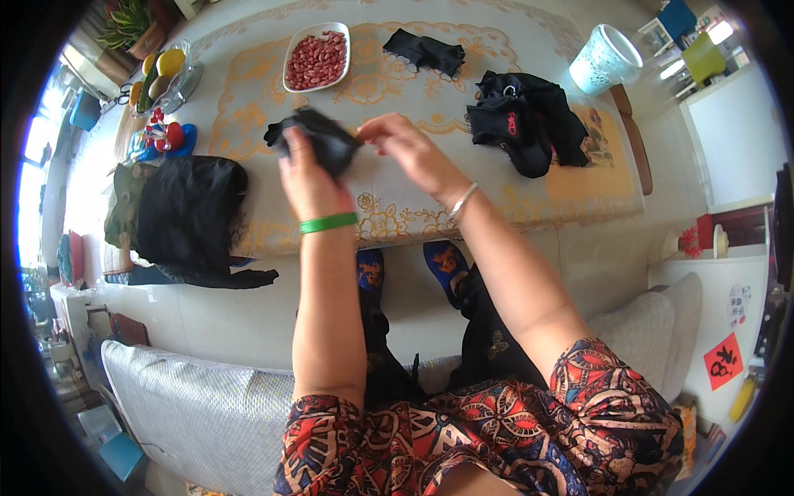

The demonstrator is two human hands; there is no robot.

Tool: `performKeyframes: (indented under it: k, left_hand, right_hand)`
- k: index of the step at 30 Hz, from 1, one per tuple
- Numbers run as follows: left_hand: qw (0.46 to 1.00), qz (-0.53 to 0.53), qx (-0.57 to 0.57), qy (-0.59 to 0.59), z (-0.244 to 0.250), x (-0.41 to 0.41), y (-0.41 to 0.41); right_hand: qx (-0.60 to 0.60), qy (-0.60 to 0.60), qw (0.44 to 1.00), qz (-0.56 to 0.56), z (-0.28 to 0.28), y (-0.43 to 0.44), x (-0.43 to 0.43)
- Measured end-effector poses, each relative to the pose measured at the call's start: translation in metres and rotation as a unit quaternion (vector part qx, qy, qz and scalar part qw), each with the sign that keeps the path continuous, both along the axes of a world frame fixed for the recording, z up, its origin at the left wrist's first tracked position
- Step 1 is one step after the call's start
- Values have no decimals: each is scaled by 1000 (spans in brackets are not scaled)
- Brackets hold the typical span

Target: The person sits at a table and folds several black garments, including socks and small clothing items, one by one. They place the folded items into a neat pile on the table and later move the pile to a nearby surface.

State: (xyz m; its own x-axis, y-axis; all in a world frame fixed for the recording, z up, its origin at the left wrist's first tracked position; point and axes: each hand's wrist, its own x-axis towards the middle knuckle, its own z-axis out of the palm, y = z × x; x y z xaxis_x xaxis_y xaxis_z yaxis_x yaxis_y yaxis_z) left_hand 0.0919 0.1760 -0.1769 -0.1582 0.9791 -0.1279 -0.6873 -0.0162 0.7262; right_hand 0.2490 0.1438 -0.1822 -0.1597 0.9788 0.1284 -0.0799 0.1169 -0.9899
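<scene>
My left hand (310,177), with a green band at its wrist, grips a piece of black cloth (325,139) above the near part of the table. The cloth is blurred, so its kind is unclear. At its right edge my right hand (406,149) reaches in with bent fingers; whether the fingertips pinch the cloth cannot be told. A folded black cloth piece (425,51) lies at the table's far side. To the right is a crumpled black garment (527,121) with red marking. A larger black garment (189,214) drapes over something at the left, beside a camouflage-patterned cloth (124,204).
The table (384,220) wears a patterned cover. On it stand a white dish of reddish beans (344,77), a fruit bowl (186,80), a red and blue object (170,139) and a light-blue bin (595,68). A padded seat (205,403) is close by.
</scene>
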Motion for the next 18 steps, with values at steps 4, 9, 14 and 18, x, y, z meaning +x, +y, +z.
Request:
performKeyframes:
  k: [4,9,14,18]
  left_hand:
    - [992,122,21,14,2,-51,18]
    - [992,94,-64,-59,-4,-57,22]
    - [988,11,-103,-118,1,-55,17]
    - [988,-24,-120,-89,-1,-41,19]
  right_hand:
    - [285,-394,872,-53,-25,-4,-47]
    - [235,-393,883,-105,-34,7,-52]
    - [274,-370,800,-385,22,14,9]
    - [255,-456,787,-329,2,3,26]
